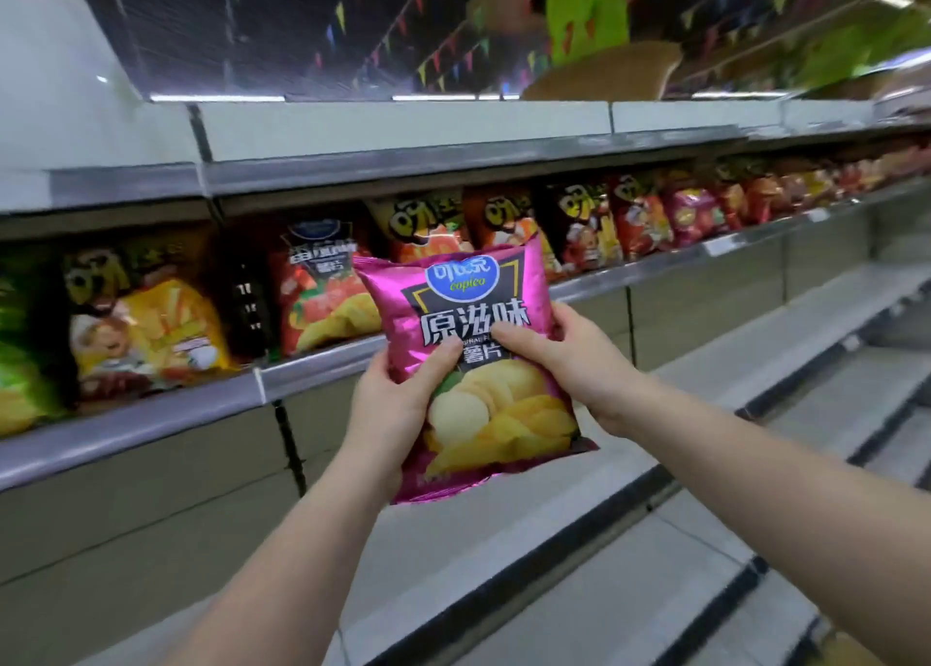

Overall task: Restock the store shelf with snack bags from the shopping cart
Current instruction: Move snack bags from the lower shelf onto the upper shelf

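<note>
A magenta bag of potato chips (pixel 468 308) is held upright in front of the store shelf (pixel 151 418). My left hand (pixel 398 403) grips its lower left edge, thumb across the front. My right hand (pixel 564 358) grips its right side, thumb on the front. The bag hangs level with the shelf's front rail, just before a red chip bag (pixel 322 287). The shopping cart is out of sight.
The stocked shelf carries a row of snack bags: a yellow one (pixel 146 323) at left, orange and red ones (pixel 594 222) stretching right. A dark gap (pixel 247 303) lies between the yellow and red bags. Bare lower shelves (pixel 755 343) step down at right.
</note>
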{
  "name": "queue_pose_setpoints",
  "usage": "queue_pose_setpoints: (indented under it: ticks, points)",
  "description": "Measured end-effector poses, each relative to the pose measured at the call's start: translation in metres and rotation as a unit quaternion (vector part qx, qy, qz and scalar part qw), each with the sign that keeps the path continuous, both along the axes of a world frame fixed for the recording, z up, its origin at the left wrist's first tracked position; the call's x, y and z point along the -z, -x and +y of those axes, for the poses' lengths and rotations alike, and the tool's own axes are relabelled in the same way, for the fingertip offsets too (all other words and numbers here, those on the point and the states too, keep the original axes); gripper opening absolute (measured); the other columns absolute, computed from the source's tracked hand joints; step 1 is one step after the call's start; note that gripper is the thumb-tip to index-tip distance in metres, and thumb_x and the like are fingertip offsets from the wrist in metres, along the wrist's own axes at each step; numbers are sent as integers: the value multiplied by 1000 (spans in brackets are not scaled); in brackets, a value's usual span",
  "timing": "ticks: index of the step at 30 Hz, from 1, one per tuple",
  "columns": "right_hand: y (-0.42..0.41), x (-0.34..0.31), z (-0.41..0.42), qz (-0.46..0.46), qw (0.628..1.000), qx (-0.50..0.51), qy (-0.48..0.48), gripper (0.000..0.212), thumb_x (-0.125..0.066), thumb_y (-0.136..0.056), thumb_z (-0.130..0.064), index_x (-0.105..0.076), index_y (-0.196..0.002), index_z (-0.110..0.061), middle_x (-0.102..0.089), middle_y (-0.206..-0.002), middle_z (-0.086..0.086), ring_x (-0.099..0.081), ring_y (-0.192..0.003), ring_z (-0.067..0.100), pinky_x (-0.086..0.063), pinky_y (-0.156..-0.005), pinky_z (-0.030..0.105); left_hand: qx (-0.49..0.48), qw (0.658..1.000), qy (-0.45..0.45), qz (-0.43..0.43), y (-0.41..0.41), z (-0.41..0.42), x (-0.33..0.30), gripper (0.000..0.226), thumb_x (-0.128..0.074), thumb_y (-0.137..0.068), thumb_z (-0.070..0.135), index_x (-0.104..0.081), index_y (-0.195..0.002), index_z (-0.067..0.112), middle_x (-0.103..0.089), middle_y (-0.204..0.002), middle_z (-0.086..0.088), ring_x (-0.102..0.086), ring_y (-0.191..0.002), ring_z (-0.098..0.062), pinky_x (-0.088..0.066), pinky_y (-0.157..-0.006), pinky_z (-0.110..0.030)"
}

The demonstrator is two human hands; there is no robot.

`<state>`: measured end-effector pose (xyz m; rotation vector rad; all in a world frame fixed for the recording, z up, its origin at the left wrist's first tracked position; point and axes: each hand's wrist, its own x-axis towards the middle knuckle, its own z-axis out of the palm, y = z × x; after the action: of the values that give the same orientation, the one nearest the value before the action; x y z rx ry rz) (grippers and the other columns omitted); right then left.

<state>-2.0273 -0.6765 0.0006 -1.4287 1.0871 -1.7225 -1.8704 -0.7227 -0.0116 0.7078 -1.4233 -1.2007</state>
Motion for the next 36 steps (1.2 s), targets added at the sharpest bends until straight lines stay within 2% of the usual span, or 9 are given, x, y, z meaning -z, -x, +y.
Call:
queue_pose_setpoints:
  ticks: [4, 8, 12, 17, 20, 23, 26, 32, 36]
  points:
    - [52, 0, 20, 34, 994, 100, -6, 29, -71, -79, -27, -55, -103, -23, -66, -94, -9, -63, -78, 0, -52, -63, 10, 81, 996, -24, 11, 58, -2, 5, 62, -87, -54, 39, -65, -108, 20, -74, -101, -8, -70, -93, -29, -53, -89, -49]
    - [106, 9, 33, 51, 982, 180, -29, 38, -73, -76, -33, -54, -107, -23, -65, -105, -4, -64, -92, 9, -53, -81, 25, 148, 988, -43, 13, 119, -2, 12, 64, -79, -52, 41, -65, -109, 17, -74, -99, -10, -71, -90, -30, -54, -87, -48]
    - [165, 15, 40, 52, 974, 213, -50, 33, -74, -75, -35, -52, -99, -29, -66, -108, -3, -64, -98, 13, -52, -90, 34, 191, 980, -49, 5, 182, -4, 17, 50, -74, -59, 36, -64, -104, 17, -75, -96, -9, -72, -83, -27, -57, -76, -38]
    - [245, 22, 31, 53, 974, 215, -55, 36, -74, -76, -34, -54, -104, -25, -66, -101, -8, -65, -91, 9, -55, -83, 28, 223, 974, -43, -13, 262, -18, 21, 43, -71, -69, 32, -61, -107, 16, -75, -92, -4, -73, -77, -18, -56, -58, -25]
    - [297, 23, 19, 48, 972, 224, -61, 44, -78, -71, -37, -57, -108, -23, -69, -105, -3, -67, -95, 16, -53, -90, 38, 222, 974, -32, -16, 313, -28, 20, 44, -72, -68, 33, -61, -106, 15, -75, -92, -4, -73, -78, -18, -57, -64, -28]
    - [345, 19, 12, 46, 970, 230, -56, 29, -74, -75, -33, -56, -97, -28, -68, -104, -2, -67, -95, 16, -53, -89, 38, 226, 974, -29, -22, 362, -36, 17, 61, -73, -57, 40, -62, -112, 15, -74, -99, -5, -72, -88, -22, -56, -78, -35]
    - [386, 17, 9, 43, 968, 244, -51, 30, -72, -77, -31, -57, -101, -23, -68, -107, 1, -67, -95, 16, -55, -86, 34, 232, 972, -38, -27, 407, -43, 13, 66, -75, -54, 44, -62, -112, 15, -74, -102, -7, -71, -90, -24, -55, -83, -39]
    - [465, 21, -6, 19, 962, 265, -63, 33, -69, -81, -28, -58, -110, -17, -69, -107, 4, -68, -90, 18, -57, -81, 33, 275, 959, -54, -27, 495, -68, 15, 36, -70, -81, 26, -60, -113, 12, -74, -95, -7, -72, -72, -16, -56, -56, -23]
    - [517, 24, -25, 11, 951, 300, -78, 48, -71, -79, -31, -53, -120, -14, -68, -108, 3, -68, -89, 16, -58, -77, 28, 307, 950, -53, -22, 556, -94, 20, 39, -69, -81, 24, -59, -116, 10, -73, -97, -9, -72, -69, -15, -55, -54, -22]
